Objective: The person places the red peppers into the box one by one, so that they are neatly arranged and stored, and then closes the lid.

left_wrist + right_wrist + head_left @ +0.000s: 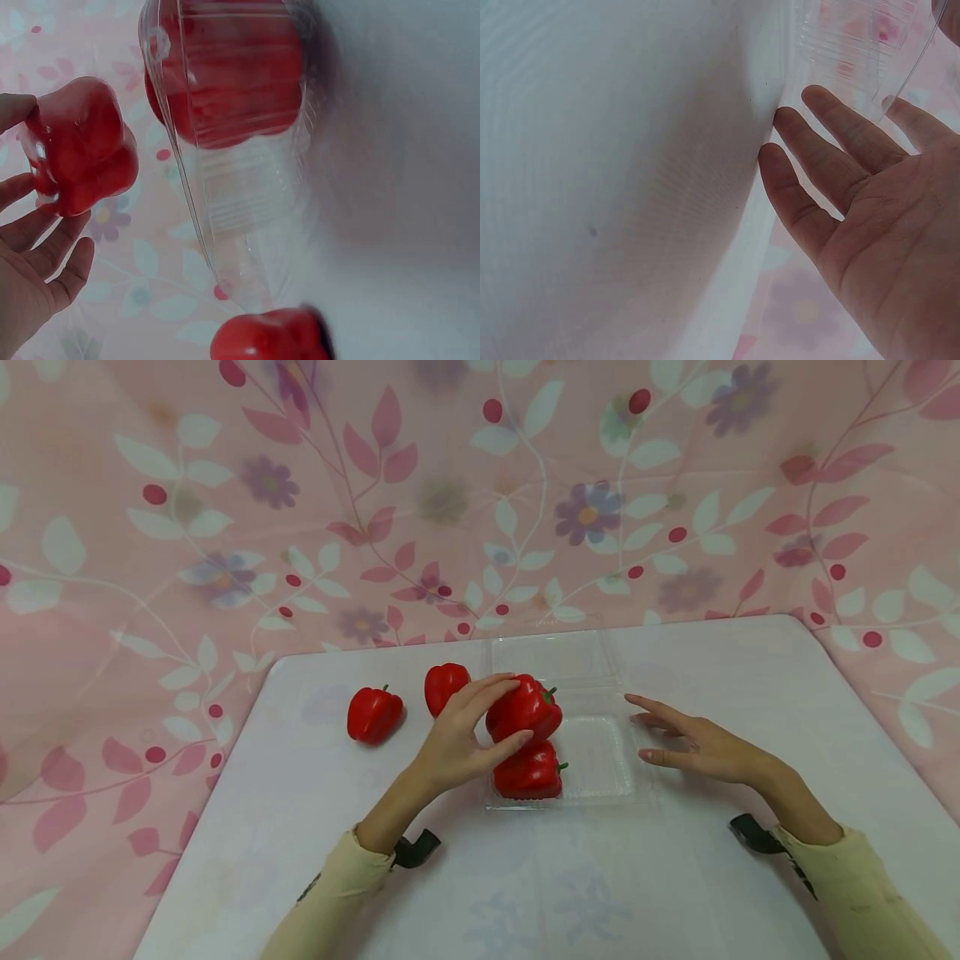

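Observation:
My left hand [459, 739] grips a red bell pepper [534, 708] between thumb and fingers. In the left wrist view this held pepper [84, 146] is raised beside the clear plastic container [247, 195]. Another bell pepper [528, 772] lies in the left part of the container [596, 760], below the held one in the head view. To the container's right, my right hand [701, 747] is spread with nothing in it. The right wrist view shows its fingers [832, 142] extended near the container's wall [847, 52].
Two more red peppers stand on the white table [570, 877]: one at the left [374, 715], another [444, 687] partly behind my left hand. The container's clear lid [551, 658] lies folded back toward the flowered pink cloth [465, 527].

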Demonstrator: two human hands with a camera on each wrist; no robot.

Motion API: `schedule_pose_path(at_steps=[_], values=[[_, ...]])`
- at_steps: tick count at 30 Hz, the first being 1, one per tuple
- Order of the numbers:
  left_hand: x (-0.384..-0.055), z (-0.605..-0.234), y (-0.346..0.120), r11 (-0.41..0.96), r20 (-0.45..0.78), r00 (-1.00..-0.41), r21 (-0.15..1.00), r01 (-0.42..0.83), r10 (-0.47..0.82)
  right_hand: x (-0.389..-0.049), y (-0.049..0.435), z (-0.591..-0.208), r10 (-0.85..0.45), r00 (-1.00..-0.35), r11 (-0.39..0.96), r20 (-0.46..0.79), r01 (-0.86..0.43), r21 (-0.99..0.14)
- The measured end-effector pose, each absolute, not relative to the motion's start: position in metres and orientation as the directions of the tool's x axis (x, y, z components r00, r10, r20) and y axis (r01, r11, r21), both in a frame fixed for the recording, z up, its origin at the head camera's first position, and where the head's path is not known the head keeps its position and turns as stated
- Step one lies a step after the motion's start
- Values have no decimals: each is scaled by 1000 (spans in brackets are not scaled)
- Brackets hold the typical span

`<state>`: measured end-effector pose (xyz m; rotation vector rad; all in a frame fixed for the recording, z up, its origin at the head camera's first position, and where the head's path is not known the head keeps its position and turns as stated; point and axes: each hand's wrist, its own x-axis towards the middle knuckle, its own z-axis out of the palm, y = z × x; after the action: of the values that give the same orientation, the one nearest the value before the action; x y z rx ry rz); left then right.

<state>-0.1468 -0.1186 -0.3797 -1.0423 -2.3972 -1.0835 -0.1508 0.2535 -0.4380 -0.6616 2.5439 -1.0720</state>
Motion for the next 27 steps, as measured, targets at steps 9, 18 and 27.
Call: schedule_pose_path(at_steps=[9,18,27], values=[[-146,-380,-97,374,525,-654,546,750,545,-151,254,-438,-521,-849,617,-91,-300,-728],[-143,-380,-82,349,497,-643,562,750,583,-151,253,-436,-519,-850,614,-91,-296,-732],[-139,-379,-70,379,425,-697,617,690,577,-152,253,-438,-519,-850,613,-94,-293,-733]])
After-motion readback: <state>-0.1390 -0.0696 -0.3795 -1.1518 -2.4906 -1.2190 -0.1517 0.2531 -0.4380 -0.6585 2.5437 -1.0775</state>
